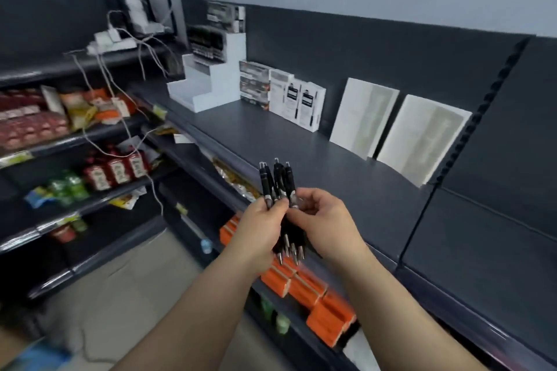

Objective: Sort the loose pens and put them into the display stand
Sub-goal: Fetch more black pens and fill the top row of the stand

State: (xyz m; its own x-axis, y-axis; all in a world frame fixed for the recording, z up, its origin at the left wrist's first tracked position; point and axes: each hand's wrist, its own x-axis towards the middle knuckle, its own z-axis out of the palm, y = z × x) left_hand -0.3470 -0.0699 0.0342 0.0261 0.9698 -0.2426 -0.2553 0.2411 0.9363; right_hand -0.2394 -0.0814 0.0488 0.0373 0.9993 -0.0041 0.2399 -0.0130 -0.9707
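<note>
While held upright, pens [278, 184]: about five
Hands: left hand [259, 226], right hand [325, 220], both gripping pens
Display stand [208, 81]: one, far left

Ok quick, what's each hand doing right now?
Left hand: gripping the bundle of black pens.
Right hand: pinching the same bundle.

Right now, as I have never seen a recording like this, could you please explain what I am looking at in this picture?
There is no machine here: this single picture comes from a camera worn on a person's head, looking forward and down. The left hand and right hand together grip a bundle of black pens, tips pointing down. On the dark shelf stand a white stepped display stand, its upper tiers already filled, some boxes and white packs leaning on the back panel.
</note>
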